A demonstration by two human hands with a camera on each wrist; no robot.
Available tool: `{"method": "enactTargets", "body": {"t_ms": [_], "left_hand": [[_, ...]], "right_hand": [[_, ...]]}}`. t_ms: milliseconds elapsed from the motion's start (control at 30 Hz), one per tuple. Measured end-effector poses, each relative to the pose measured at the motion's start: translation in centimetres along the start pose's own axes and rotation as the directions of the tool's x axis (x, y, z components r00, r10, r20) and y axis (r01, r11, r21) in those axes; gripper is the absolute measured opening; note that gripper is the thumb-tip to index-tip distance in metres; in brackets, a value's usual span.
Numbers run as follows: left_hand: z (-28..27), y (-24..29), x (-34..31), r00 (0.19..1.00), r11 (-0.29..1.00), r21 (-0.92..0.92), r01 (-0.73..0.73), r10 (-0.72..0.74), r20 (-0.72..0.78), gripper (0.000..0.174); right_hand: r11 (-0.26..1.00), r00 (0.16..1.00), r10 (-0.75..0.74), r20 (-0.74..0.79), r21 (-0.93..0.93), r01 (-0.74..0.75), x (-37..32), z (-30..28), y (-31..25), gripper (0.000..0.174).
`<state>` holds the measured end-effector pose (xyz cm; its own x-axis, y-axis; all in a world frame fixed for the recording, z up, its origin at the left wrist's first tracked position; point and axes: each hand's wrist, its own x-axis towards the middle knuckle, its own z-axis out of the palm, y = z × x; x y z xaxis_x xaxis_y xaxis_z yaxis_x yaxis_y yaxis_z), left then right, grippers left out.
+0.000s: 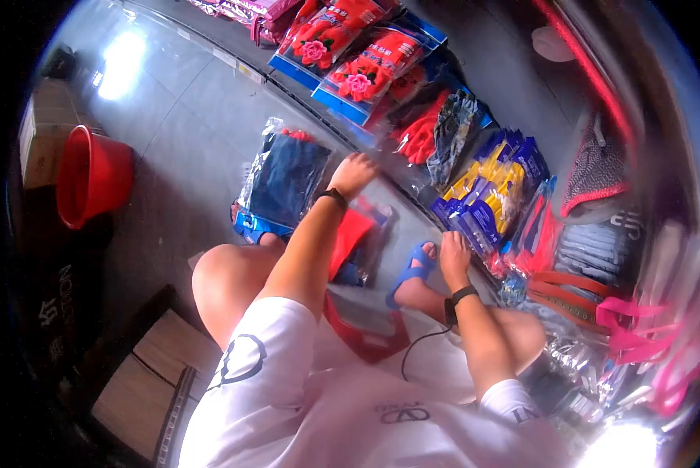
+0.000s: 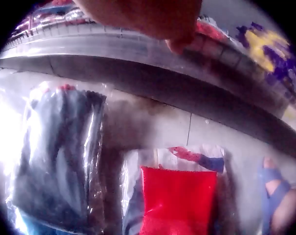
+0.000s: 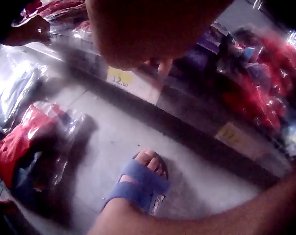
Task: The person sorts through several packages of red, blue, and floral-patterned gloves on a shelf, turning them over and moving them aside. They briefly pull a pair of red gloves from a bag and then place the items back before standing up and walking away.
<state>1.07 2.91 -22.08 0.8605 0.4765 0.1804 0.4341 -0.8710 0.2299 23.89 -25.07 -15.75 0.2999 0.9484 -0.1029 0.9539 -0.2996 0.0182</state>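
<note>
- The left hand (image 1: 354, 173) is over the front edge of the shelf (image 2: 89, 48); the dark pack (image 1: 288, 179) and the red-fronted pack (image 1: 350, 242) lie on the floor side of that edge, nearer this hand than the right hand (image 1: 454, 257).
- The dark pack's long axis points roughly toward the shelf edge (clearest from the left wrist).
- Whether either grip has its fingers apart, together or clamped on the shelf edge, I cannot tell.
- The right hand is at the shelf edge too, just beside the yellow-and-purple packs (image 1: 494, 183) on the shelf.
- Floor side of the edge, a foot in a blue sandal (image 3: 150, 181) stands between the red-fronted pack and the right hand, partly in the way.
</note>
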Motion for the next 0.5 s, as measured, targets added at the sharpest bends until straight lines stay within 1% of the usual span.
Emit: {"method": "enactTargets", "body": {"t_ms": [67,133,167,267,500], "left_hand": [[-1.0,0.3,0.2,0.996,1.0,-0.005,0.023,-0.022,0.09,0.017],[-1.0,0.4,0.2,0.997,1.0,-0.014,0.022,-0.021,0.08,0.017],[-1.1,0.4,0.3,0.997,1.0,-0.018,0.023,-0.022,0.072,0.017],[-0.3,0.2,0.1,0.998,1.0,0.004,-0.008,0.009,-0.059,0.016],[-0.1,0.2,0.4,0.995,1.0,-0.006,0.029,-0.028,0.094,0.016]], "right_hand": [[1.0,1.0,0.012,-0.01,-0.013,-0.012,-0.1,0.1,-0.2,0.008],[0.999,1.0,0.017,-0.015,-0.031,-0.017,-0.4,0.1,-0.2,0.008],[0.999,1.0,0.01,-0.016,-0.041,-0.01,-0.4,0.1,-0.1,0.008],[0.999,1.0,0.018,-0.014,-0.042,-0.018,-0.1,0.4,0.1,0.009],[1.0,1.0,-0.005,-0.014,-0.007,0.005,0.3,0.4,-0.4,0.009]]}}
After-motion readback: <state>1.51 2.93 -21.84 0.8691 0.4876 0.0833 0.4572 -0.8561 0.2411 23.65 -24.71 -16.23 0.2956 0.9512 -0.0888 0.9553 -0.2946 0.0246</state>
